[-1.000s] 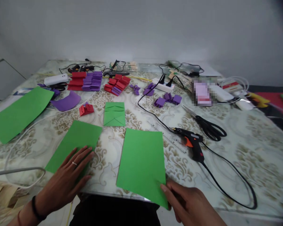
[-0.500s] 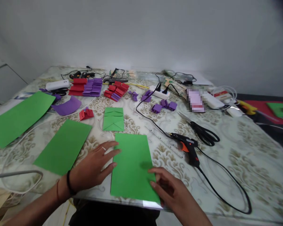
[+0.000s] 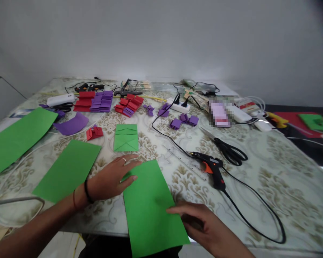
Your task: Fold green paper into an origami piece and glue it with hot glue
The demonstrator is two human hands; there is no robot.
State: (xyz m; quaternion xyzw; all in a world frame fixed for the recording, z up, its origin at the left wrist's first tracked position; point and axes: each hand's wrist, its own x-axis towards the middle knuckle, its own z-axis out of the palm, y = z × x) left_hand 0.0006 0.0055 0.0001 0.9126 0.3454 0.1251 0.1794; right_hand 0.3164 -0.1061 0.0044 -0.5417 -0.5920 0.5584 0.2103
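Note:
A green sheet of paper [image 3: 150, 208] lies before me, its near end reaching past the table edge. My right hand [image 3: 201, 222] pinches its right edge, index finger on top and thumb out of sight below. On the upper left of the sheet rests my left hand [image 3: 115, 177], fingers stretched apart and touching the paper; a ring and a black wrist band show on it. Just beyond it sits a folded green paper piece [image 3: 126, 138] with crease lines. To the left lies a second green sheet [image 3: 67, 170].
At right are a glue gun [image 3: 211, 166] with a looping cord, black-handled scissors [image 3: 228, 148] and a clear ruler [image 3: 184, 163]. Red folded paper [image 3: 129, 105], purple folded pieces [image 3: 175, 124] and a power strip [image 3: 179, 105] stand farther back. A large green sheet [image 3: 18, 138] lies far left.
The green sheet has slid toward me and turned, its near end now over the table edge. My right hand has moved nearer with it; my left hand has shifted slightly right.

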